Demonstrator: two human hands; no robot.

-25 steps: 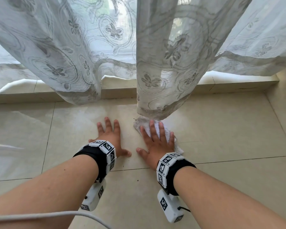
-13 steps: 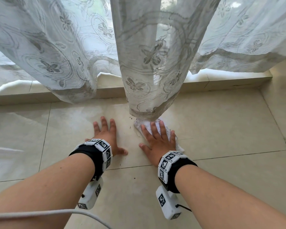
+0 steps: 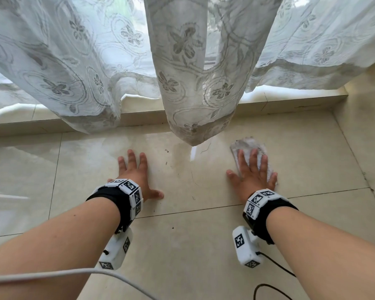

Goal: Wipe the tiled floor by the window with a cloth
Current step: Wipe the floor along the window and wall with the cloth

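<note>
Right hand (image 3: 252,174), fingers straight, presses a white cloth (image 3: 250,144) flat on the tiled floor (image 3: 182,245). Left hand (image 3: 134,174), its grip open and empty, rests flat beside the curtain (image 3: 193,83).

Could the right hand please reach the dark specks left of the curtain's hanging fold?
Probably yes: the dark specks lie on bare tile; the right hand need only pass the curtain fold.

The right hand (image 3: 252,176) lies flat over most of the cloth (image 3: 247,144), so only its far end and right edge show. The lace curtain (image 3: 188,83) blurs the view outside and hides part of the sill (image 3: 290,100), its top cut off. On the floor tiles (image 3: 182,245), dark specks (image 3: 166,150) are too small to name.
</note>
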